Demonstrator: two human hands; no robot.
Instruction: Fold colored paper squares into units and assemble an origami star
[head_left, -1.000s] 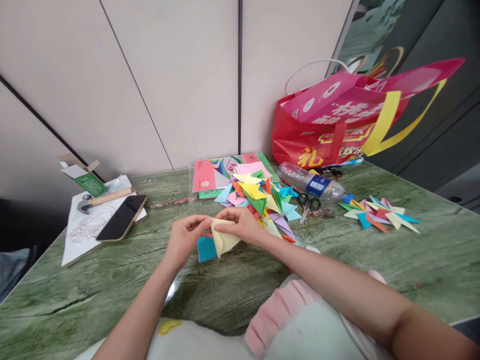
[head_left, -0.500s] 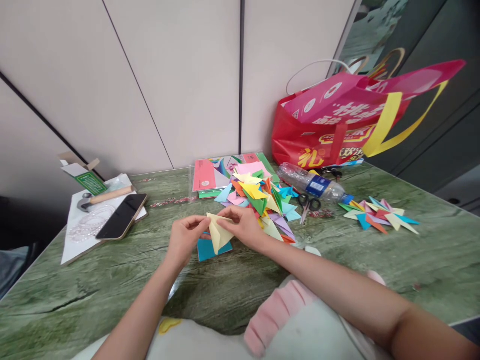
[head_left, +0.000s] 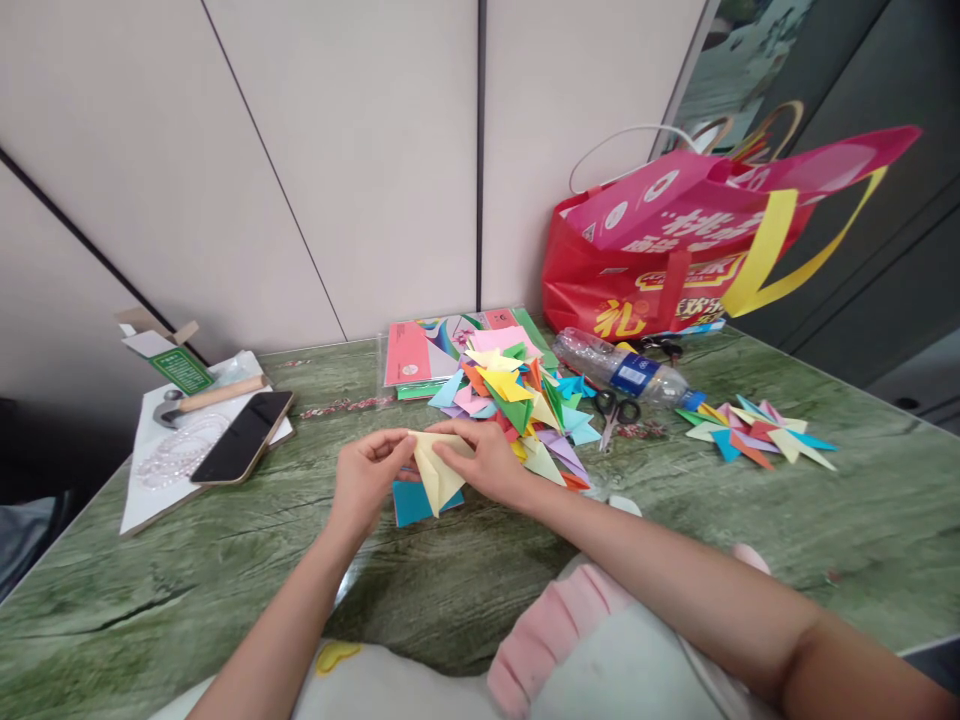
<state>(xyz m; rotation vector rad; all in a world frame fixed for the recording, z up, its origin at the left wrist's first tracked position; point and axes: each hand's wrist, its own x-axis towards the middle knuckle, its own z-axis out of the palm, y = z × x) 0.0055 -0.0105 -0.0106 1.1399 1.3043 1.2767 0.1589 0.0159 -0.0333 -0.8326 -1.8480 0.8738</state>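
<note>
A pale yellow sheet of folded paper is held up between both hands, one of its points hanging down. My left hand pinches its left upper corner between thumb and fingers. On the other side, my right hand grips the upper right part, thumb in front and fingers behind. Beneath the folded paper lies a blue square of paper on the table, partly covered by it. Just beyond the right hand spreads a heap of folded coloured paper pieces.
Scissors and a plastic bottle lie right of the heap, near more folded pieces. A red bag stands behind. At left are a phone, a hammer and a small box. Paper packs rest at the back.
The yellow paper has turned slightly and looks wider, its lower point a little lower and further right. Both hands keep hold of it. The view has shifted slightly.
</note>
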